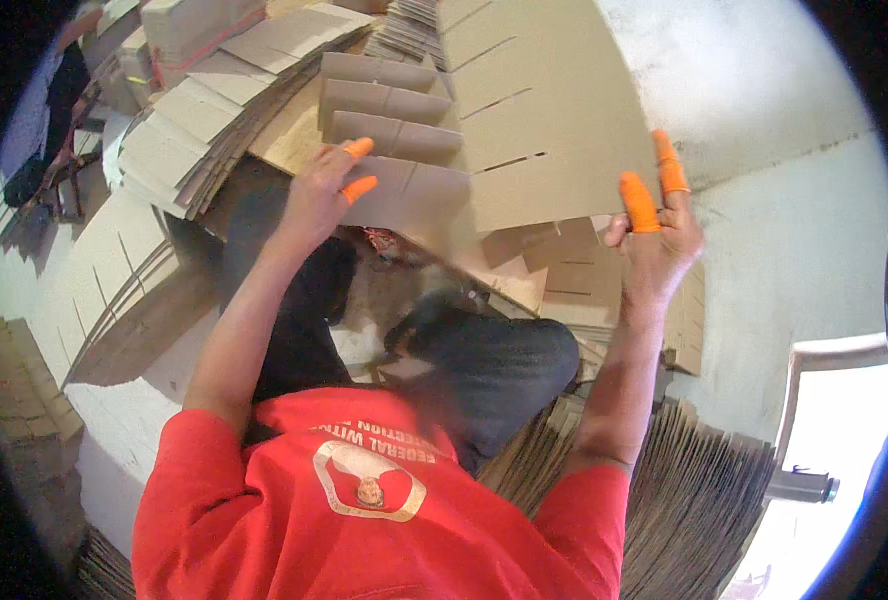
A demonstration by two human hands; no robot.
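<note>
Orange finger covers sit on two digits of each hand. My left hand (322, 190) is at the left end of the nearest upright cardboard strip (414, 195), its thumb on the near face and a finger over the top edge. Several more notched strips (389, 97) stand in a row behind it. To their right slopes a large slotted cardboard sheet (554, 110), meeting the strips along its left side. My right hand (659, 230) is by the sheet's lower right corner, two covered fingers stretched apart along its edge. The bare thumb lies just below that corner.
Fanned cardboard pieces (199, 115) lie at the far left, with slotted sheets (114, 275) nearer. Below the large sheet are more slotted pieces (574, 270). A dense stack of cardboard (699, 490) stands at the lower right, beside a pale wall (784, 230). My bent legs (484, 360) are close underneath.
</note>
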